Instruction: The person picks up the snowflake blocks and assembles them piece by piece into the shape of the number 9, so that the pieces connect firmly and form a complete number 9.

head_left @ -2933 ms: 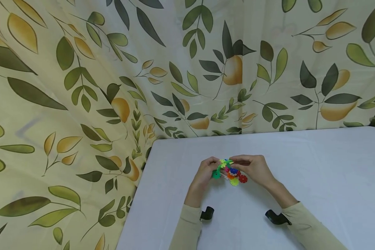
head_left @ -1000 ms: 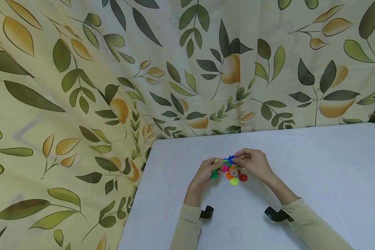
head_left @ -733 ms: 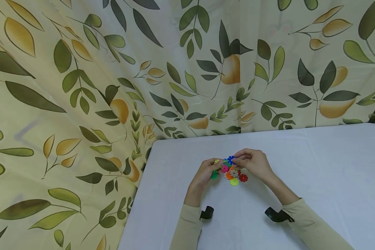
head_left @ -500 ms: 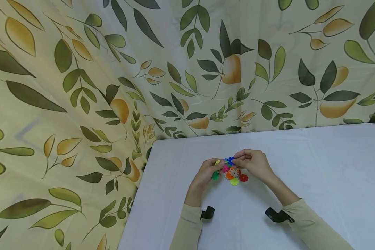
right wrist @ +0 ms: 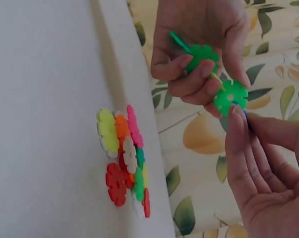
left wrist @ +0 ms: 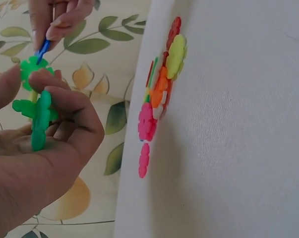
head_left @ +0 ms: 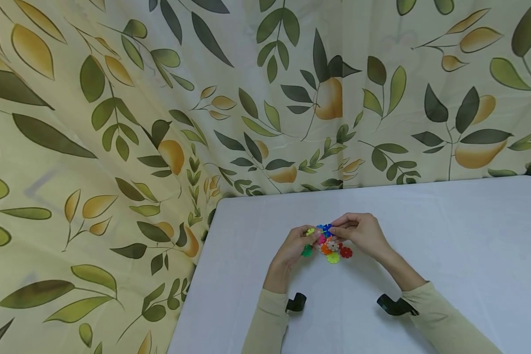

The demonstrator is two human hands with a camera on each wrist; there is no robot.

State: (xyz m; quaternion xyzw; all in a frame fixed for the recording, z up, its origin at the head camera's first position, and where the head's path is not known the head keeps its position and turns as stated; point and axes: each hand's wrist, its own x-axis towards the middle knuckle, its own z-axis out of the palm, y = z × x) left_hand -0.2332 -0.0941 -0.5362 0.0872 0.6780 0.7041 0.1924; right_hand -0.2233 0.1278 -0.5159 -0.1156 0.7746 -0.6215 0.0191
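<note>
Between its curled fingers my left hand (head_left: 292, 245) holds a small chain of slotted plastic flower discs. In the right wrist view the chain shows a green disc (right wrist: 231, 97), a yellow disc (right wrist: 216, 79) seen edge-on and another green disc (right wrist: 203, 57). My right hand (head_left: 364, 234) pinches a blue disc (left wrist: 43, 50) by its edge between thumb and fingers. The blue disc meets the rim of the outer green disc; whether their slots are engaged cannot be told. Both hands are raised over the table, close together.
A loose pile of discs lies on the white table (head_left: 256, 275) under the hands: a yellow-green disc (right wrist: 107, 130), a red disc (right wrist: 115, 184), a pink disc (right wrist: 134, 126) and several others. A leaf-patterned curtain (head_left: 265, 98) hangs behind and at the left.
Since the earliest frame, a blue disc has left the pile's top and my right hand pinches one at the chain. Over the last second the hands have barely moved.
</note>
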